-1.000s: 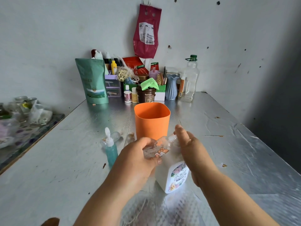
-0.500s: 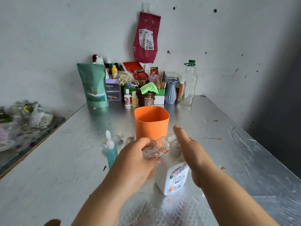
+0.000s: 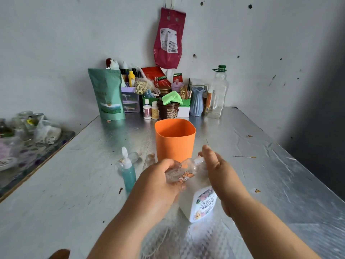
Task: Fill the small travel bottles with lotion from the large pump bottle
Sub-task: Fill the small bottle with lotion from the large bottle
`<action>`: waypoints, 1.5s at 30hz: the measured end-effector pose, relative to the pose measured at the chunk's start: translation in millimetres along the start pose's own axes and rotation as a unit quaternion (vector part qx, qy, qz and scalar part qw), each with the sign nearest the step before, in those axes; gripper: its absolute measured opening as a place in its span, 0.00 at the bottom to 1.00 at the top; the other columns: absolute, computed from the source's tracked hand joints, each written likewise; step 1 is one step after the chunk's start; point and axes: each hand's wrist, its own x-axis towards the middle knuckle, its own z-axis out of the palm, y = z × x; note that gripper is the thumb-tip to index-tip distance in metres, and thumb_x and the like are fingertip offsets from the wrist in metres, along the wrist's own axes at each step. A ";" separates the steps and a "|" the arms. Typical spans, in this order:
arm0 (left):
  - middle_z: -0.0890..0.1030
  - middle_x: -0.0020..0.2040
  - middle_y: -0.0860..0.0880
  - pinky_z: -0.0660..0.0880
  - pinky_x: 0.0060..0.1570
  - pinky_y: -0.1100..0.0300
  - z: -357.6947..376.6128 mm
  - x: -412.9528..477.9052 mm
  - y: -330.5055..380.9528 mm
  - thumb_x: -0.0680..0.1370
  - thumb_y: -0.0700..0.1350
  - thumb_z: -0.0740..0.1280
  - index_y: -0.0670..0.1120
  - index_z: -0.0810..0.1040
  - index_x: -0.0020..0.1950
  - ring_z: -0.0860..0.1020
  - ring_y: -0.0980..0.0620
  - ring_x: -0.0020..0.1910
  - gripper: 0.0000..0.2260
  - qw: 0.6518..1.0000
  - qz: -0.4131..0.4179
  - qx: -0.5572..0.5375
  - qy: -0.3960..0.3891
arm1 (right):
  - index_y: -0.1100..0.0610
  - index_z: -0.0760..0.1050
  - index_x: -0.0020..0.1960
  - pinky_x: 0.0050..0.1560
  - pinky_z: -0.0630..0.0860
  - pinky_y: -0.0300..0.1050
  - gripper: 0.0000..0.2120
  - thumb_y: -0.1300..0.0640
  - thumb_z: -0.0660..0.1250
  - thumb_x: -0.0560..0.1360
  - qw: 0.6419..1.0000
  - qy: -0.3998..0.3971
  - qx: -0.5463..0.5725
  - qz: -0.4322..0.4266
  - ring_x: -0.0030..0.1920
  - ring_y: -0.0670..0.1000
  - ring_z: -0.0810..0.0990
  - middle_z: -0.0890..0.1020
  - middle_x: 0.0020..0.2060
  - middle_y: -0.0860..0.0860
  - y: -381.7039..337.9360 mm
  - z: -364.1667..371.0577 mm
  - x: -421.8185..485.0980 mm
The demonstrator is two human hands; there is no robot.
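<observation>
Hands barely shifted | left hand [image 3: 158, 182] grips clear bottle [image 3: 178, 171] at pump bottle [image 3: 202, 201] spout | right hand [image 3: 220, 172] flat, pressing pump | filling seems just begun; spare bottles [image 3: 131, 158] left of pump bottle wait

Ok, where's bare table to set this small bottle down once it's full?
Biggest bare stretch of table: right of the cup and pump bottle, out to the edge. Another: left of the teal bottle, toward the left edge. Crowded: the two lying bottles beside the teal one, and the clutter along the wall.
</observation>
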 end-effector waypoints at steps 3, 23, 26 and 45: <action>0.82 0.50 0.61 0.77 0.53 0.57 -1.6 -0.7 0.4 0.72 0.44 0.75 0.57 0.79 0.53 0.80 0.62 0.51 0.13 1.000 0.001 -0.005 -0.004 | 0.56 0.78 0.53 0.50 0.75 0.49 0.27 0.34 0.56 0.76 0.999 -0.025 0.007 0.040 0.50 0.55 0.82 0.84 0.48 0.56 -3.9 -3.4 2.2; 0.82 0.52 0.61 0.76 0.54 0.57 -1.4 0.6 0.9 0.72 0.45 0.75 0.58 0.78 0.54 0.80 0.61 0.52 0.14 1.000 0.006 0.011 0.000 | 0.53 0.77 0.53 0.50 0.76 0.48 0.24 0.35 0.55 0.77 0.999 -0.012 0.027 0.024 0.50 0.55 0.82 0.84 0.47 0.54 -1.3 -2.6 3.1; 0.82 0.50 0.62 0.76 0.52 0.60 0.6 1.5 -0.5 0.72 0.44 0.75 0.57 0.79 0.53 0.79 0.64 0.50 0.14 1.000 0.003 0.016 0.000 | 0.51 0.76 0.52 0.53 0.77 0.51 0.21 0.36 0.54 0.78 1.000 0.008 0.009 -0.002 0.51 0.54 0.81 0.83 0.48 0.54 2.6 1.4 2.0; 0.83 0.50 0.60 0.78 0.47 0.59 -4.4 0.5 7.1 0.72 0.44 0.75 0.57 0.79 0.54 0.81 0.60 0.48 0.14 1.000 0.002 0.007 -0.004 | 0.57 0.79 0.52 0.55 0.77 0.53 0.31 0.30 0.57 0.72 0.998 -0.025 0.030 0.042 0.49 0.58 0.83 0.84 0.47 0.57 -3.1 -3.3 4.4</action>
